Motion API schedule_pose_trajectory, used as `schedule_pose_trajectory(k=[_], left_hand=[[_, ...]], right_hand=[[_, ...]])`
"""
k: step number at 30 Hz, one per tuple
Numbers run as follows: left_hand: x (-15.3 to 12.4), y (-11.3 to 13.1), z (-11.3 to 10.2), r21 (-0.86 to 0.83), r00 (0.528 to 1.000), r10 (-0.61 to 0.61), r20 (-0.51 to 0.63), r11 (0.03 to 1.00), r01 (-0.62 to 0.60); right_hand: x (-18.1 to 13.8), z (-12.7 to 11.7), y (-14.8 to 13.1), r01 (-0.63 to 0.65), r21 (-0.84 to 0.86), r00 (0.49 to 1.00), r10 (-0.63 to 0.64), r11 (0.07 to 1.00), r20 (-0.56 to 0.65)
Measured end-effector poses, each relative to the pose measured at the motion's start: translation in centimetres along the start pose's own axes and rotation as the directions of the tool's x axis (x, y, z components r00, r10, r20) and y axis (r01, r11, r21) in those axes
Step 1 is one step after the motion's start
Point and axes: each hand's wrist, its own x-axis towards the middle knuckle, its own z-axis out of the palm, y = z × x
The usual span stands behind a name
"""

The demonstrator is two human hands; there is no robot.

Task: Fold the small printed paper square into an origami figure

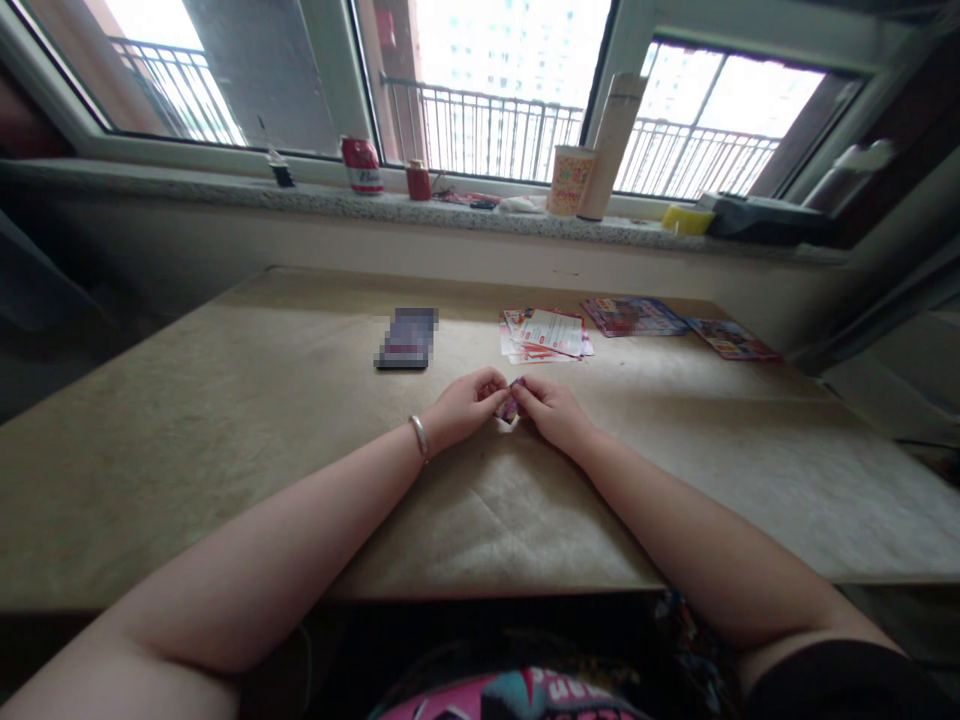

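My left hand point(478, 396), with a silver bangle on its wrist, and my right hand point(549, 408) meet above the middle of the table. Between their fingertips is a small folded piece of printed paper point(508, 411), purple and pink with a pale edge. Both hands pinch it, and the fingers cover much of it. Just beyond them lies a loose stack of red and white printed leaflets point(551, 335). To the left of that stack a dark flat rectangular object point(407, 338) lies on the table, its surface blurred out.
Colourful printed sheets lie in a pile point(637, 316) and a smaller pile point(733, 339) at the back right of the beige table point(225, 430). On the stone windowsill point(480, 215) stand a red can point(361, 166), a paper cup point(570, 180) and a tall tube point(613, 145).
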Motion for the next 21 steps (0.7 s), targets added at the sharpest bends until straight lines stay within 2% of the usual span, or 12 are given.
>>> schedule_pose_trajectory(k=[4,8,12,15,21], left_hand=[[-0.06,0.18,-0.03,0.102,1.000,-0.013,0.015,0.995,0.012],[-0.14,0.42,0.01,0.203,0.999,0.031,0.025,0.979,-0.035],[-0.22,0.61,-0.02,0.165,0.999,0.039,-0.028,0.986,-0.033],[-0.22,0.65,-0.14,0.132,0.995,0.048,-0.085,0.991,-0.036],[-0.12,0.55,-0.40,0.049,0.995,0.027,-0.094,0.999,-0.022]], right_hand=[[-0.11,0.00,-0.15,0.018,-0.007,0.999,-0.018,1.000,0.051],[-0.18,0.15,-0.07,0.020,-0.029,0.998,-0.018,0.999,0.063],[-0.14,0.21,-0.01,0.038,-0.036,0.992,-0.033,0.999,0.121],[-0.06,0.22,-0.10,0.081,-0.117,0.987,-0.064,0.990,0.144],[-0.01,0.12,-0.29,0.059,-0.187,0.998,-0.055,0.981,0.027]])
